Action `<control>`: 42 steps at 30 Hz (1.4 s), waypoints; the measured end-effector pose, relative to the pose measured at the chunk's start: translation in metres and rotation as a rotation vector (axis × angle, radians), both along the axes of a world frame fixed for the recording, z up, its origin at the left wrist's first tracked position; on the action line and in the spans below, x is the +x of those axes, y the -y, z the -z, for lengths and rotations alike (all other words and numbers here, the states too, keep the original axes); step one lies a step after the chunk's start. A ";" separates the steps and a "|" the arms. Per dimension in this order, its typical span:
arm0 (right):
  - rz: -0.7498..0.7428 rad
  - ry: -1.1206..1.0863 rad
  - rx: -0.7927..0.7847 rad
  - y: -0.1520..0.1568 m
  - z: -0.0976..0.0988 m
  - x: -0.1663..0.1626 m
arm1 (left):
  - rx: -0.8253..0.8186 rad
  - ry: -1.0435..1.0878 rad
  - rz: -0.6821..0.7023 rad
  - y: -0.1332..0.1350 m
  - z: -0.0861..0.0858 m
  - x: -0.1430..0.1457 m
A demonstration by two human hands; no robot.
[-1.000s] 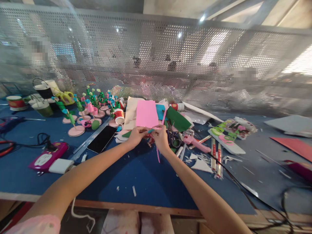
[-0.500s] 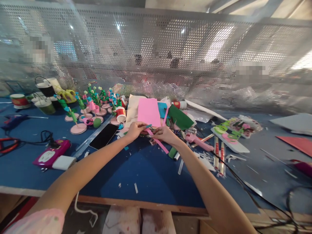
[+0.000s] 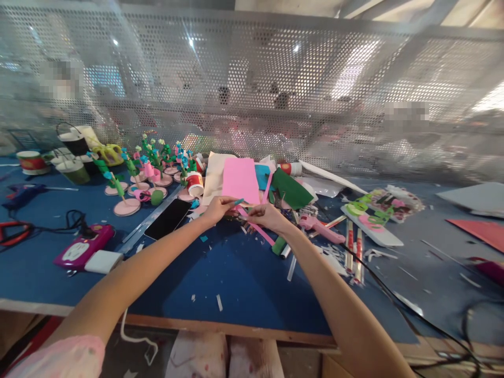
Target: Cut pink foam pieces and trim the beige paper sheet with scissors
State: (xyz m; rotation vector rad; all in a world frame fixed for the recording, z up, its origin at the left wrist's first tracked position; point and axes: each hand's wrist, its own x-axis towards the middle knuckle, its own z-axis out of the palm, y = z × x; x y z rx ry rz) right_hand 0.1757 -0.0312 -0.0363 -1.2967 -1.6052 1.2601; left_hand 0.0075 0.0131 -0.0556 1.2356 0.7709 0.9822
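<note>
A narrow pink paper strip runs between my two hands above the blue table, its loose end slanting down to the right. My left hand is closed in a pinch at the strip's upper end. From its fingertips also pokes a small teal piece. My right hand pinches the same strip a little farther along; its fingertips partly hide it. Just beyond the hands lie a pink paper sheet, a beige sheet, a blue sheet and a green sheet.
Small paper flower plants on round bases stand at the left. Near them are a black phone and a purple power socket. To the right lie a pink glue gun and a white tray. A perforated metal screen rises behind.
Both hands stay in almost the same place, with slight finger movement. The pink strip's loose end has shifted slightly to the right and up.
</note>
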 end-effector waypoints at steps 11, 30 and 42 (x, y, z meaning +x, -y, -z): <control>-0.046 0.100 0.107 -0.004 0.004 0.005 | 0.142 -0.075 0.114 -0.003 0.002 -0.007; -0.050 0.145 0.210 -0.004 0.003 0.002 | -0.065 0.041 0.048 0.005 -0.006 -0.004; -0.025 0.140 0.197 -0.004 0.004 0.003 | -0.180 0.090 0.065 0.004 -0.014 -0.008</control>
